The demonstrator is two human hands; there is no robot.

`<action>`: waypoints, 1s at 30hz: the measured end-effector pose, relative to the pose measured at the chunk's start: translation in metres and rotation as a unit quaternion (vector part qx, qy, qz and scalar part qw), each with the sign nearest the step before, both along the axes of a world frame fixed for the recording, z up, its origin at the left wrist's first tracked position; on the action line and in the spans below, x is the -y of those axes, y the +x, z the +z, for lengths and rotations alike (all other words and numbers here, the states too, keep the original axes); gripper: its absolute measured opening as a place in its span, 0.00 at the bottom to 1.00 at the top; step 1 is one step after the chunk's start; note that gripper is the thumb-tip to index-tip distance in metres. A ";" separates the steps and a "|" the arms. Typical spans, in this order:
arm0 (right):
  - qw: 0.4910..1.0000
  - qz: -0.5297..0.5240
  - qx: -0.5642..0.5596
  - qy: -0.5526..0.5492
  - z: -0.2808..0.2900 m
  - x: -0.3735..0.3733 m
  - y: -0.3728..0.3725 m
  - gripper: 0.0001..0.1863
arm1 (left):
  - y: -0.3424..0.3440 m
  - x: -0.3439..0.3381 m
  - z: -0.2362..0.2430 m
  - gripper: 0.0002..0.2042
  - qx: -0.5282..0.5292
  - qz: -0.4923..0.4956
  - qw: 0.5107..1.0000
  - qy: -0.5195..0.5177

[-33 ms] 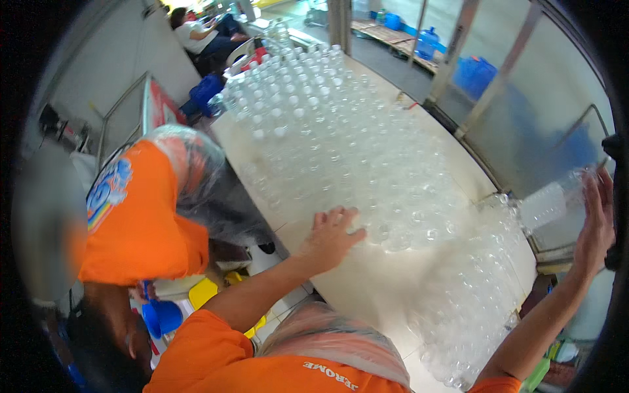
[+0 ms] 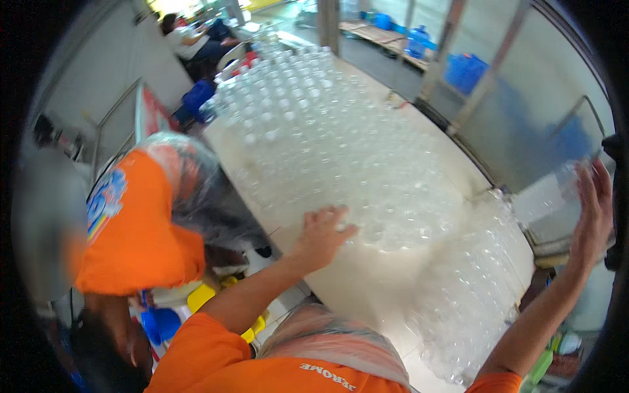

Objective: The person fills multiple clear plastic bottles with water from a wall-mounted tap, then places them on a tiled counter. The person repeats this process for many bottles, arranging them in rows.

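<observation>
Rows of transparent plastic bottles (image 2: 341, 150), some capped at the back, stand on a white table (image 2: 334, 281). More uncapped bottles lie in a pile (image 2: 465, 295) along the near right side. My left hand (image 2: 324, 232) rests at the front edge of the standing rows, fingers spread, touching bottle tops. At the right, my right hand (image 2: 590, 196) is raised, holding a transparent bottle (image 2: 538, 200) by one end, tilted sideways beside the pile.
A co-worker in an orange shirt (image 2: 134, 229) bends at the left beside a blue container (image 2: 160, 321) and yellow items (image 2: 200, 298). Another person (image 2: 190, 42) sits behind. A frosted partition (image 2: 531, 124) stands at right, with large blue jugs (image 2: 416, 42) beyond.
The view has shifted slightly. My left hand appears a little further left, and my right hand a little higher, still with the bottle. The co-worker at left has moved slightly.
</observation>
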State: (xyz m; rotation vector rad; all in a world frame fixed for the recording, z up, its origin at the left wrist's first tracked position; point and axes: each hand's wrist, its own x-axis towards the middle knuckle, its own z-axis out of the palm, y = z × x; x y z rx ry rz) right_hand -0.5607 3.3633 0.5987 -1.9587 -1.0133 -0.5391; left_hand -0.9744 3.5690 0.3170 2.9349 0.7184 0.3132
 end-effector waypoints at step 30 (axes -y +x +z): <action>0.979 -0.112 -0.047 -0.162 -0.226 -0.050 0.125 0.20 | 0.356 0.020 0.279 0.37 0.351 -0.366 0.742 -0.438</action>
